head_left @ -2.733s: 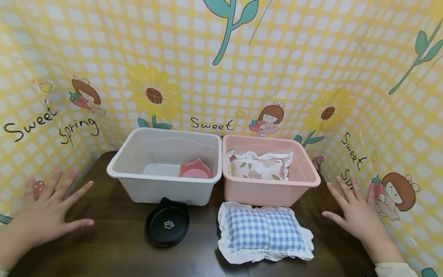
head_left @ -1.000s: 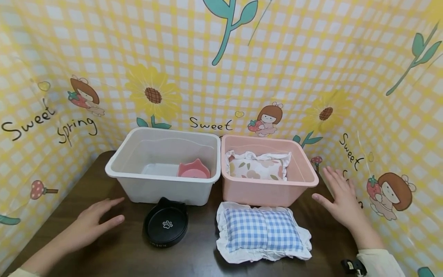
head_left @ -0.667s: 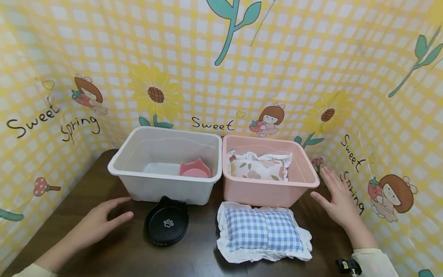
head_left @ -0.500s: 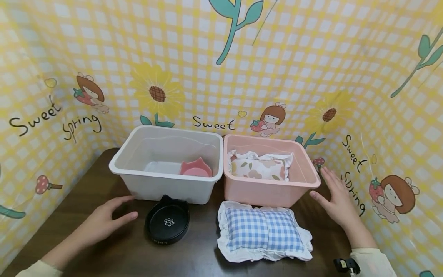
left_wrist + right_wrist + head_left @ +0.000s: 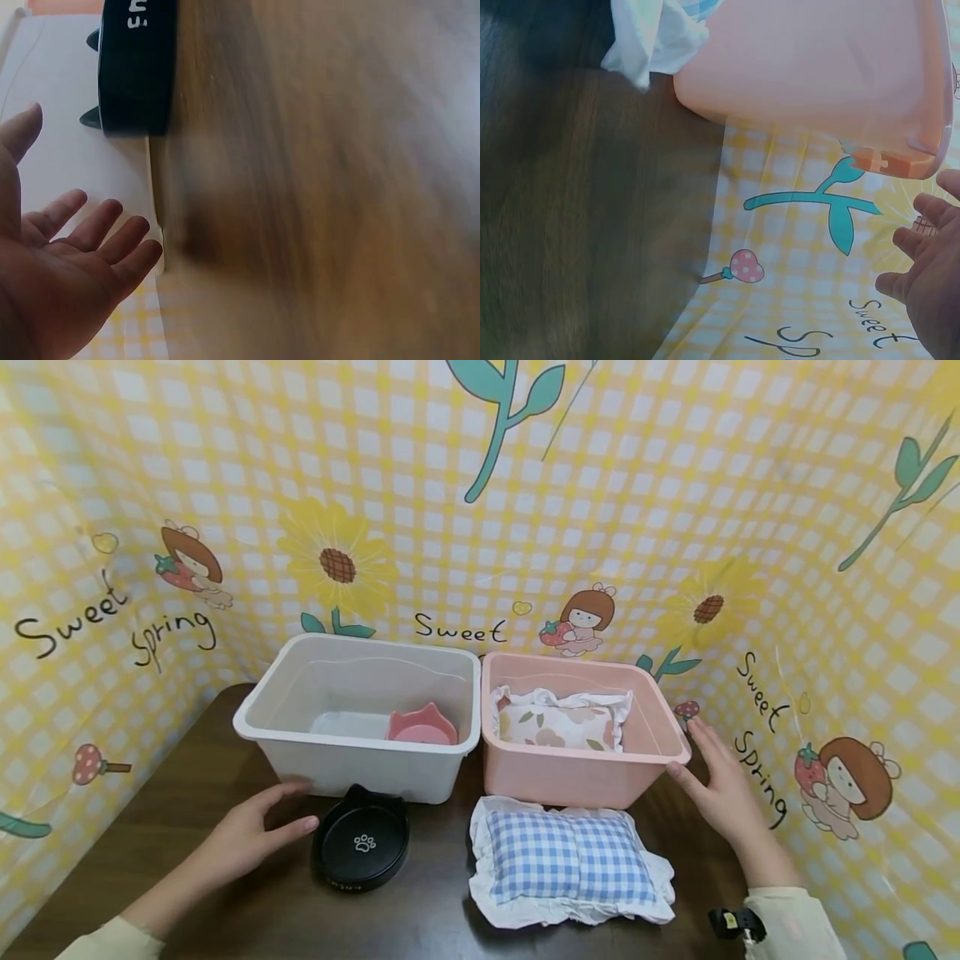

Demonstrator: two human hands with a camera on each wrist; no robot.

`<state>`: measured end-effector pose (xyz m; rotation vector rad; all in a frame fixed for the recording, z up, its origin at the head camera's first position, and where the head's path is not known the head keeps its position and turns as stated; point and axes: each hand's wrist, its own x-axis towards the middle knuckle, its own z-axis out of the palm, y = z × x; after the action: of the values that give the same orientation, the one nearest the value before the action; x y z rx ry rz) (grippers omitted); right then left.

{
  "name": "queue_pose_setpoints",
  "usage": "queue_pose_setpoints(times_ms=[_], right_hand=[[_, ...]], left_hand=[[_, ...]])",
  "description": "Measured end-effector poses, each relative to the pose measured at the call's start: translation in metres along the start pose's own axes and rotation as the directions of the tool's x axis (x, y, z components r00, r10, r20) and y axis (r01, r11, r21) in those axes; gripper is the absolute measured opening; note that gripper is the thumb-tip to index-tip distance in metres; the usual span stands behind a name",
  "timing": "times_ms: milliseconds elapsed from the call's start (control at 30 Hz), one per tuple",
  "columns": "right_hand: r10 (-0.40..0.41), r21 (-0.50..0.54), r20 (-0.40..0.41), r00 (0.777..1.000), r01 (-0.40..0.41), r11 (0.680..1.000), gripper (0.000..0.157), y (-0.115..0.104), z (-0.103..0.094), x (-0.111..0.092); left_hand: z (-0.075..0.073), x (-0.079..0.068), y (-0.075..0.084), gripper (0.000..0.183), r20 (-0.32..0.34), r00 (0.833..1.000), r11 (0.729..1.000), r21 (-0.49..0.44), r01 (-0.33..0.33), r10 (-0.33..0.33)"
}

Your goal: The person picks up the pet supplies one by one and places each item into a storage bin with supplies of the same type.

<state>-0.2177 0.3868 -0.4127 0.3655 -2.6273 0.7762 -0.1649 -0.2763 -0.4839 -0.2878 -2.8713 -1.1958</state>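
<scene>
My left hand [image 5: 251,831] is just left of the black cat-eared pet bowl [image 5: 362,845], thumb tip close to its rim and fingers before the white bin [image 5: 360,768]. In the left wrist view, the left palm [image 5: 67,285] shows with fingers apart, holding nothing. My right hand [image 5: 720,789] is beside the pink bin [image 5: 570,781], its thumb tip right at the bin's front right corner. The right wrist view has the right fingers [image 5: 922,240] spread below the bin's rim. A blue checked pillow [image 5: 573,860] with a white ruffle lies in front of the pink bin.
Inside the white bin sits a pink cat-eared bowl [image 5: 422,727]. A floral ruffled pillow [image 5: 562,725] lies in the pink bin. The bins stand side by side on the dark wooden table [image 5: 427,918], close to the yellow checked cloth [image 5: 450,552] at back and sides.
From raised and spread at the far left, my left hand has come down and right to the black bowl. My right hand has moved left to the pink bin's corner. Bowls and pillows stay put.
</scene>
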Motion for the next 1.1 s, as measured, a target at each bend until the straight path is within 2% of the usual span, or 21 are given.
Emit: queue_pose_setpoints(times_ms=[433, 667, 867, 1000, 1100], right_hand=[[0.030, 0.067, -0.031, 0.999, -0.028, 0.997, 0.069, -0.001, 0.009, 0.004], [0.040, 0.071, -0.033, 0.999, -0.038, 0.997, 0.070, -0.002, 0.014, 0.006], [0.065, 0.058, -0.018, 0.998, -0.063, 0.996, 0.070, -0.003, 0.017, 0.007], [0.067, 0.053, -0.031, 0.997, -0.066, 0.996, 0.070, -0.001, 0.018, 0.007], [0.067, 0.040, -0.033, 0.997, -0.066, 0.997, 0.071, 0.000, 0.019, 0.008]], left_hand=[[0.020, 0.015, 0.009, 0.057, -0.041, 0.999, 0.997, -0.072, -0.006, 0.003], [0.029, 0.020, 0.012, 0.050, -0.032, 0.999, 0.994, -0.112, 0.013, -0.017], [0.034, 0.024, 0.011, 0.049, -0.025, 0.999, 0.998, -0.054, 0.024, -0.026], [0.038, 0.027, 0.012, 0.049, -0.052, 0.999, 1.000, 0.010, 0.012, -0.011], [0.040, 0.029, 0.015, 0.046, -0.073, 0.997, 1.000, 0.024, 0.006, -0.004]])
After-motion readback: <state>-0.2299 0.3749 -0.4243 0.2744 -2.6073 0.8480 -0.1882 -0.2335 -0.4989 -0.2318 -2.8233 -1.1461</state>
